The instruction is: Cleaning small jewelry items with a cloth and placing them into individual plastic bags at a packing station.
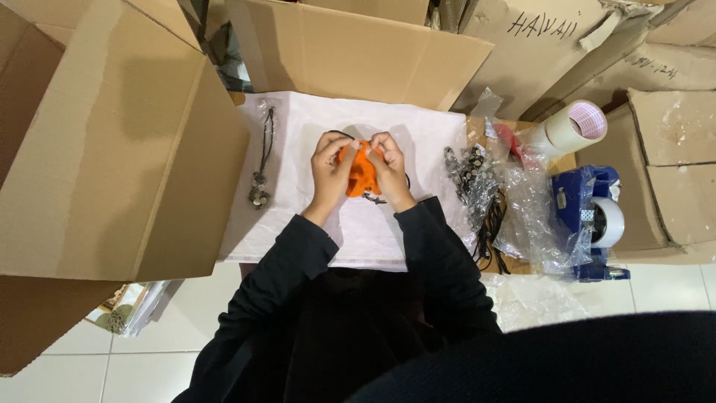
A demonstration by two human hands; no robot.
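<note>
From my feed, the big open cardboard box [112,149] flanks the white sheet [358,224] so stuff's handy, and mid-sheet the left hand [330,170] and right hand [389,168] are both pinched tight on a small orange pouch [362,173], lifted just above the sheet to work it.
</note>
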